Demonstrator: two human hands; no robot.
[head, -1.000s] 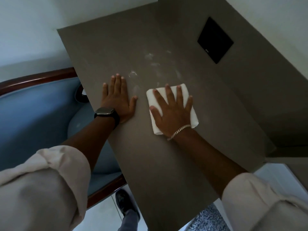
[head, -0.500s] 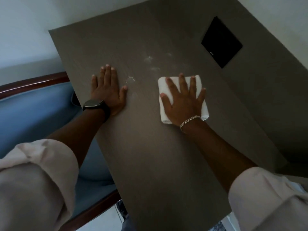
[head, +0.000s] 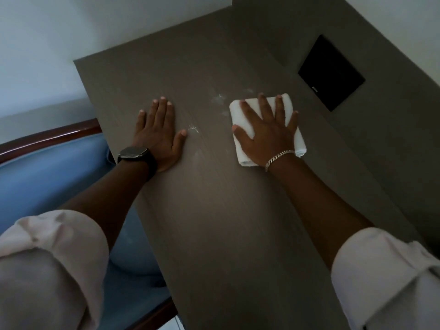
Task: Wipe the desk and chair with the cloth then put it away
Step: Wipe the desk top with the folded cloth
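Note:
A folded white cloth [head: 298, 139] lies on the grey-brown desk [head: 214, 222]. My right hand [head: 266, 134] presses flat on top of it, fingers spread, with a chain bracelet at the wrist. My left hand [head: 158, 134] rests palm down on the bare desk to the left, fingers apart, a dark watch on its wrist. White smudges [head: 219, 98] mark the desk between and beyond the two hands. The blue chair [head: 47, 175] with a dark wooden rim sits at the left, partly under the desk edge.
A black square plate [head: 331, 72] is set in the raised panel at the desk's back right. Pale walls border the desk at the top and left. The desk's left edge runs diagonally above the chair seat.
My right hand has slid the cloth away from me and to the right, toward the smudges and the back panel. My left hand stays planted on the desk.

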